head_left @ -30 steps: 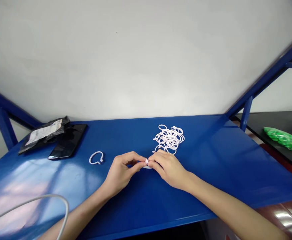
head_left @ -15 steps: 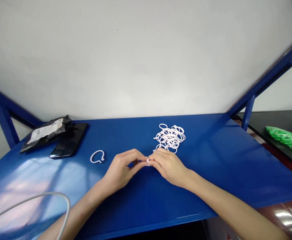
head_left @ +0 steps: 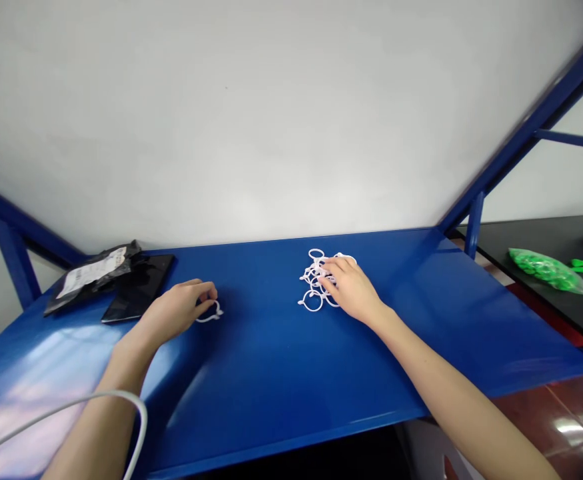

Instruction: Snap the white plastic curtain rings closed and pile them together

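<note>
A blue metal table [head_left: 271, 373] carries a pile of white plastic rings [head_left: 317, 283] near its middle back. My right hand [head_left: 350, 288] lies on that pile with the fingers curled into the rings. At the left, my left hand [head_left: 174, 312] rests on the table with its fingertips pinched at a white ring [head_left: 210, 313] lying there. Whether a second ring lies under the left hand is hidden.
A black phone [head_left: 138, 287] and a black foil packet [head_left: 91, 273] lie at the back left. A white cable [head_left: 121, 407] loops at the lower left. Blue frame bars rise at both sides. A bag of green pieces [head_left: 546, 270] lies on a black table at right.
Both hands parted from the middle of the table. The left hand went left to the single ring; the right hand went back onto the pile. The view shifted a little.
</note>
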The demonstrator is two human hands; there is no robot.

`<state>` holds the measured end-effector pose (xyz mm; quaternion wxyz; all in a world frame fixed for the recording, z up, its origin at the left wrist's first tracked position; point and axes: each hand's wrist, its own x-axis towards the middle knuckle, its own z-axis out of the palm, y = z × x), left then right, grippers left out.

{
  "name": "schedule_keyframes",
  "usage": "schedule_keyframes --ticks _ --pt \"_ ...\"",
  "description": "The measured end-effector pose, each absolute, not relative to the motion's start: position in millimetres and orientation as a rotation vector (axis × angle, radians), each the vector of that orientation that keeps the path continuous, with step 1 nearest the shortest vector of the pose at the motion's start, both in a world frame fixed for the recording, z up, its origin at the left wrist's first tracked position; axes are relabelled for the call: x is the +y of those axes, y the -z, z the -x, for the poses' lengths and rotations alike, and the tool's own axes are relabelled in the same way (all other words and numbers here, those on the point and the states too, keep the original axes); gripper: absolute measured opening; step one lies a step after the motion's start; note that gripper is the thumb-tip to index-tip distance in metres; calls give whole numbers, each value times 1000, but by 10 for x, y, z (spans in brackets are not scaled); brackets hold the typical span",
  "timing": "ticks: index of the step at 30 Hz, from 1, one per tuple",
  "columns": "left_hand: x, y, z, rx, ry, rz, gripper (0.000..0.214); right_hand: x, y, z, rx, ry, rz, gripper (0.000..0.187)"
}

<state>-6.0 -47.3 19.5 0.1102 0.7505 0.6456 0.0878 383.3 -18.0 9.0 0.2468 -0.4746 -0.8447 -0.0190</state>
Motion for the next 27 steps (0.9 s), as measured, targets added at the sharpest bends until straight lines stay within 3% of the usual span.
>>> schedule_keyframes --ticks 7,12,16,23,27 --pt "-549 -235 -373 1871 -138 -2244 21 -259 -6 -3688 -2462 13 1340 41" --pt "-602 -144 -537 1758 -257 -2373 32 -309 -94 -3673 -2381 83 1307 32" --pt "-619 -76 -665 1641 -371 -2448 26 -412 -180 -3624 -2294 88 1201 25" --pt "-838 -118 -1066 1426 -837 -2272 11 -684 -152 -3396 -2300 -418 945 21" --pt "-938 -144 -1175 1308 -973 -2155 9 -730 -145 -3341 -2148 -741 1011 15"
